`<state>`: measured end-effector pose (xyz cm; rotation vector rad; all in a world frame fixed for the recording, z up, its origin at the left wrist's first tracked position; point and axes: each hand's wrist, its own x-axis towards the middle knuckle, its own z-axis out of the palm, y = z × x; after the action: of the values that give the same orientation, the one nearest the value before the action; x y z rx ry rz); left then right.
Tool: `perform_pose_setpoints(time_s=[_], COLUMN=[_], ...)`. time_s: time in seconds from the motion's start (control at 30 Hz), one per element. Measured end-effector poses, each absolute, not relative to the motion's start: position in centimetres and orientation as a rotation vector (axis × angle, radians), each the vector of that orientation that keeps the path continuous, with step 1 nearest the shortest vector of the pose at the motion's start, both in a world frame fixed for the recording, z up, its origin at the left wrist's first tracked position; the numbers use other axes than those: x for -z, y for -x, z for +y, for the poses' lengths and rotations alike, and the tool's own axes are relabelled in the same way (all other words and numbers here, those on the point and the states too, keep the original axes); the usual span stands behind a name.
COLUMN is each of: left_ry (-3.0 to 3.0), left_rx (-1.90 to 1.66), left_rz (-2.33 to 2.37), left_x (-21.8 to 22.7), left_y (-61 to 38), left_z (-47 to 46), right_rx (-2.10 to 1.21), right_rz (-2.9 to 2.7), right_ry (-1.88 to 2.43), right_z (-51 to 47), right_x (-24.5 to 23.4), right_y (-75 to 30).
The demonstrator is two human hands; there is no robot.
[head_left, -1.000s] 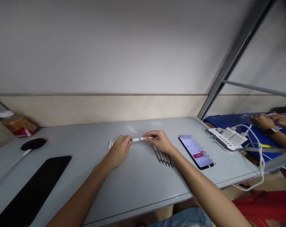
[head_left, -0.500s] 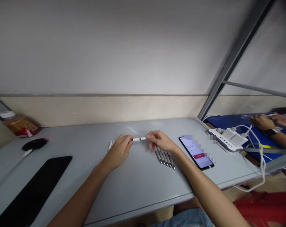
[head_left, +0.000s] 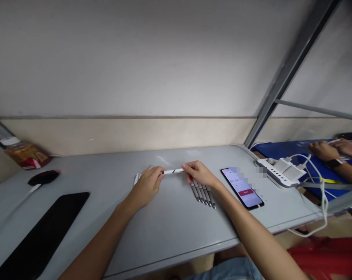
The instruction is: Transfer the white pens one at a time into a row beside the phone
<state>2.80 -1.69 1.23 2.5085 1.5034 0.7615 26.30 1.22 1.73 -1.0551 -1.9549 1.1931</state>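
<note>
A slim white pen (head_left: pixel 169 171) with dark marks lies level between my two hands, just above the desk. My left hand (head_left: pixel 147 183) is closed round its left end, fingers wrapped over it. At the other end, my right hand (head_left: pixel 198 173) pinches the pen between thumb and fingers. Under and in front of the right hand, several grey-gripped pens (head_left: pixel 203 195) lie side by side, tips towards me; their upper parts are hidden. White pen ends (head_left: pixel 135 179) show beside the left hand, mostly covered by it.
A lit phone (head_left: pixel 242 188) lies right of the pens, near a power strip (head_left: pixel 277 172) with white cables. On the left are a black mat (head_left: pixel 44 237), a mouse (head_left: pixel 43 177) and a bottle (head_left: pixel 26 153). Another person's hands (head_left: pixel 324 151) rest over a blue surface (head_left: pixel 292 147).
My right fingers have shifted slightly right along the pen, and more of its white length shows between the hands. The pen's dark mark now looks slanted. My left hand stays almost where it was.
</note>
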Motion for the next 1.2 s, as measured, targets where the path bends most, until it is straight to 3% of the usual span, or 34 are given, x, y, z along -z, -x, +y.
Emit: perform_pose_setpoints(time_s=[0.57, 1.2], left_ry=[-2.468, -2.455], left_rx=[-0.724, -0.714], left_rz=[1.509, 1.462], left_x=[-1.65, -1.77], left_y=[-2.78, -2.66], left_z=[-1.99, -2.08], right_rx=[-1.231, -0.981], right_rz=[-1.929, -2.003], right_ry=[1.002, 1.035], right_z=[1.36, 1.36], right_x=[-1.23, -1.58], right_y=[-26.18, -26.13])
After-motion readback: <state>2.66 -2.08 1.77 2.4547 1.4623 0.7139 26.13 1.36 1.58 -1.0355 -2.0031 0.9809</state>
